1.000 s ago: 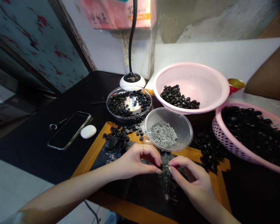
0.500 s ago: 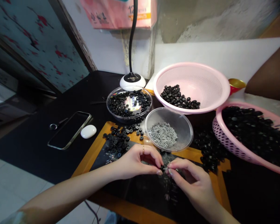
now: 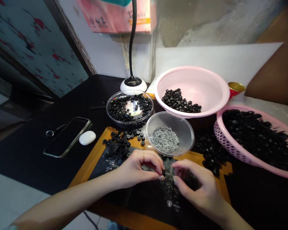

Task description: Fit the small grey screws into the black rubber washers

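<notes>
A: What changed since a moment ago?
B: Little. The left hand (image 3: 136, 167) and right hand (image 3: 198, 188) stay together over the mat (image 3: 98, 159); left grip pinches a washer (image 3: 163, 172), right grip pinches a screw (image 3: 168, 173) now pushed into it.
A: Containers?
B: Right basket (image 3: 227, 145) is full of black parts, colander (image 3: 206, 110) holds fewer, dish (image 3: 128, 119) holds washers, bowl (image 3: 187, 143) holds screws.

A small black washer (image 3: 163, 172) sits on a thin metal screw (image 3: 167, 173), lying level, pinched between fingertips above the dark mat (image 3: 146, 191).
</notes>
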{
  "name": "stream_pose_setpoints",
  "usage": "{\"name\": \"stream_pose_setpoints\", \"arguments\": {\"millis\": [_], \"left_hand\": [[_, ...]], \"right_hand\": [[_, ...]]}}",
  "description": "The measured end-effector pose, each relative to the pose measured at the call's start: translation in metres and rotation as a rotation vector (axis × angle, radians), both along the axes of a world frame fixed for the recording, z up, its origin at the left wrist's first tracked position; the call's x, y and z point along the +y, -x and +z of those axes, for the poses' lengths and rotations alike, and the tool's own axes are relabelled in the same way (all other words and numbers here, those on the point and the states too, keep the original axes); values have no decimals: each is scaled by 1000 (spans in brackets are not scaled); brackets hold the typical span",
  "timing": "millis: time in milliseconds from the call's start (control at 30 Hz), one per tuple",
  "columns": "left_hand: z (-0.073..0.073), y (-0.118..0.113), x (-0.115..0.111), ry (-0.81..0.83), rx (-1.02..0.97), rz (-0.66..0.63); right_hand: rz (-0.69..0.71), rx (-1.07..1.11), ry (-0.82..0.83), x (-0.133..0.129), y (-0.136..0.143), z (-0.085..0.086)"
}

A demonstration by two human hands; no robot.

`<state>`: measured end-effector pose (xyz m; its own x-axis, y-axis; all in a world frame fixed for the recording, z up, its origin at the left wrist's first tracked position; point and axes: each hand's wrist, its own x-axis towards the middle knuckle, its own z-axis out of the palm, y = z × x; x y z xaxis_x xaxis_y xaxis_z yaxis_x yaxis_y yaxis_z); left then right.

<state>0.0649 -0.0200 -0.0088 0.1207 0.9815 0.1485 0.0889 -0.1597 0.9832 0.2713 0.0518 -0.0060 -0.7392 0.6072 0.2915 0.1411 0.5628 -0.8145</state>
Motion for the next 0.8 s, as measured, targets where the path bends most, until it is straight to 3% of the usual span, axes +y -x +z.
{"name": "stream_pose_setpoints", "arguments": {"millis": [100,167,233,300,467,800], "left_hand": [[-3,0,1,64,-58,15],[-4,0,1,92,-89,24],[-6,1,1,109,-111,23],[-6,2,0,117,-124,17],[-5,2,0,116,-120,18],[-6,2,1,117,-132,60]], "right_hand": [[-235,-129,-144,24,-15,7],[-378,-265,-362,43,-25,3],[-431,-414,-545,59,-33,-7],[-449,-546,-628,70,-37,-19],[-443,-660,-700,73,-37,-32],[-345,-440,-624,66,-31,-27]]}}
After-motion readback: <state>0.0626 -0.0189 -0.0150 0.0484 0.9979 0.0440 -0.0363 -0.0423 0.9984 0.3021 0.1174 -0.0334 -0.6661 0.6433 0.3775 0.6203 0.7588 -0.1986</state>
